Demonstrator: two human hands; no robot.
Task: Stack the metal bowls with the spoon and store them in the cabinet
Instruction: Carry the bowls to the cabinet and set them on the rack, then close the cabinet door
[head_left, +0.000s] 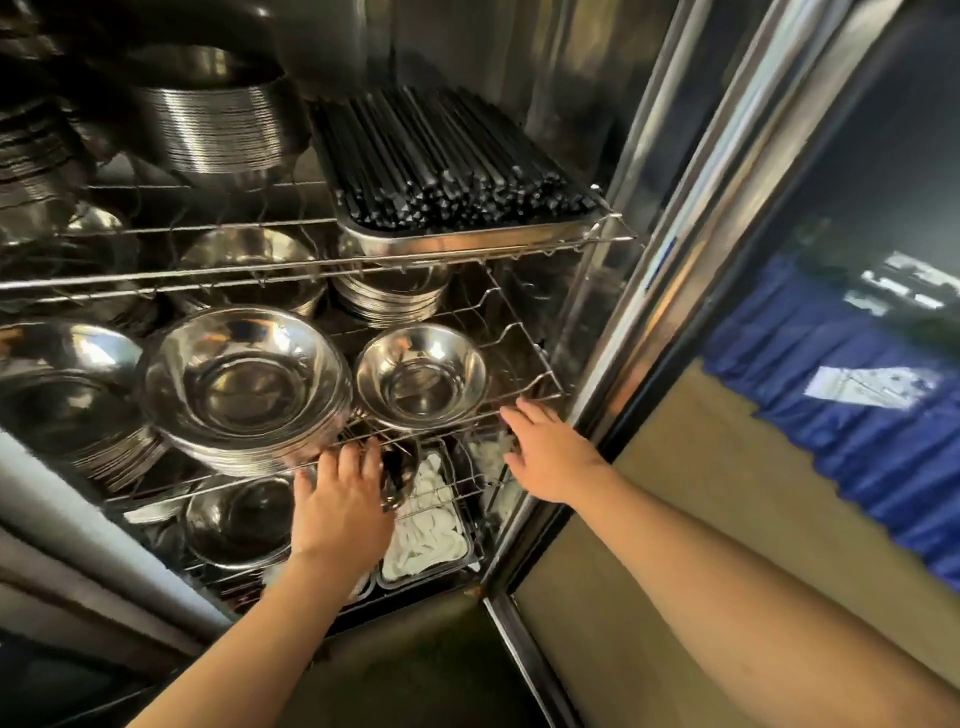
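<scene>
The cabinet stands open with wire shelves. On the middle wire shelf (540, 397) a small metal bowl (421, 374) sits upright at the right, beside a tall stack of large metal bowls (244, 384). My left hand (340, 504) reaches in below that stack, fingers stretched out and touching the shelf's front wire and the stack's lower rim. My right hand (545, 449) hovers at the shelf's front right corner, fingers apart, holding nothing. A dark shiny object (397, 480) lies just right of my left fingers; I cannot tell what it is. No spoon is clearly visible.
A tray of black chopsticks (452, 166) fills the upper shelf's right side, with stacked metal dishes (218, 130) to its left. More bowl stacks (62, 395) stand at the left. The lower shelf holds a bowl (239, 519) and a tray of white items (426, 530). The cabinet door (779, 260) hangs open at right.
</scene>
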